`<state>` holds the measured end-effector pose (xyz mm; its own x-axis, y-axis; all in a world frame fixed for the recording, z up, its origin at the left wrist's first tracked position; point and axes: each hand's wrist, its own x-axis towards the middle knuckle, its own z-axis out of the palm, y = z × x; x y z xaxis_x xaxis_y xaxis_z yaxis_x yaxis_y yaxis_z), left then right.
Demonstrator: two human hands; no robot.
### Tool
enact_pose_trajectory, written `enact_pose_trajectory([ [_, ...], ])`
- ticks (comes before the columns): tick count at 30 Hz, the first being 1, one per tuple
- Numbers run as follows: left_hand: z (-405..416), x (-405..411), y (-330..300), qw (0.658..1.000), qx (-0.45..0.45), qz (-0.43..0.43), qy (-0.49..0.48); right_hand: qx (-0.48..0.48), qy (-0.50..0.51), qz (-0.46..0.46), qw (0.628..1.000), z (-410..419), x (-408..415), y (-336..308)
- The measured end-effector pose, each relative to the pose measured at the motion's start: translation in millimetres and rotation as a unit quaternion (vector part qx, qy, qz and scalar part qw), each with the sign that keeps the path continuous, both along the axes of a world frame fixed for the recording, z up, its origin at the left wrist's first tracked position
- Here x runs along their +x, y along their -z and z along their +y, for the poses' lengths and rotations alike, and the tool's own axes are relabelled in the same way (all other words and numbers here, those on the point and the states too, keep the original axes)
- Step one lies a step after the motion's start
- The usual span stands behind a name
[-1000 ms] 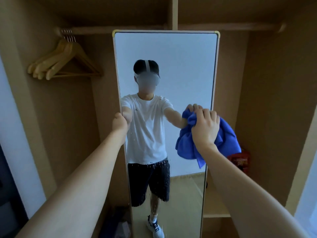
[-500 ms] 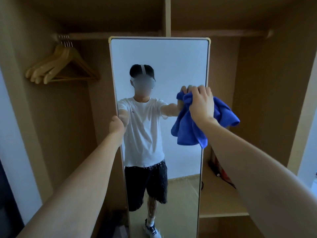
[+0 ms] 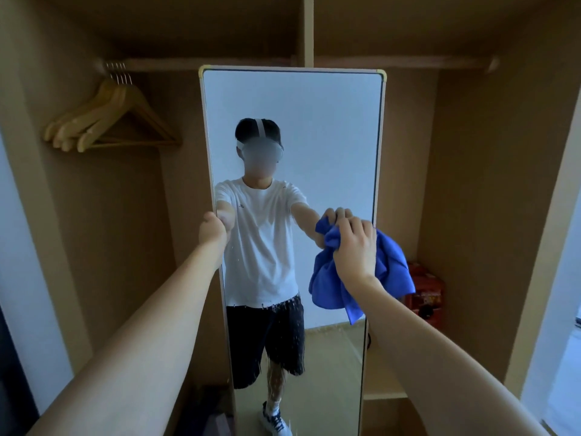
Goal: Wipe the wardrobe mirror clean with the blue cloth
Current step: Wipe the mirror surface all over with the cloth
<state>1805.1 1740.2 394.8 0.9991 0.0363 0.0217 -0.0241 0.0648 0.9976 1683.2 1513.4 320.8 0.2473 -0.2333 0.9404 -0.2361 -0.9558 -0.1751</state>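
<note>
A tall framed mirror (image 3: 330, 127) stands upright inside an open wooden wardrobe. My left hand (image 3: 212, 231) grips the mirror's left edge at about mid-height. A bunched blue cloth (image 3: 391, 265) is held in my right hand (image 3: 356, 247), which presses it against the glass near the right edge, a little above the middle. Folds of the cloth hang down below my hand. Small white specks show on the lower glass. The mirror reflects a person in a white shirt and dark shorts.
Several wooden hangers (image 3: 107, 121) hang from the rail at the upper left. A red package (image 3: 424, 291) sits on a low shelf (image 3: 383, 379) behind the mirror's right side. The wardrobe's wooden side wall (image 3: 471, 215) stands close on the right.
My right hand has moved the cloth up the right side of the glass and then back down to mid-height. My left hand has kept its grip on the left edge.
</note>
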Motion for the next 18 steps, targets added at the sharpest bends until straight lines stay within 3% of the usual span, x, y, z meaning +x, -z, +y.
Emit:
enact_pose_trajectory([
  [4,1.2,-4.6,0.6,1.0,0.004,-0.001,0.011,0.018,-0.043,0.063,0.997,-10.6,-9.9,-29.6],
  [13,4.9,-1.2,3.0,0.999,-0.031,0.003,0.028,0.006,0.005,-0.026,1.0,-25.6,-11.7,-163.7],
  [18,0.2,5.0,3.6,0.999,-0.024,-0.007,0.037,0.03,0.008,-0.059,0.998,-10.8,0.3,-138.3],
])
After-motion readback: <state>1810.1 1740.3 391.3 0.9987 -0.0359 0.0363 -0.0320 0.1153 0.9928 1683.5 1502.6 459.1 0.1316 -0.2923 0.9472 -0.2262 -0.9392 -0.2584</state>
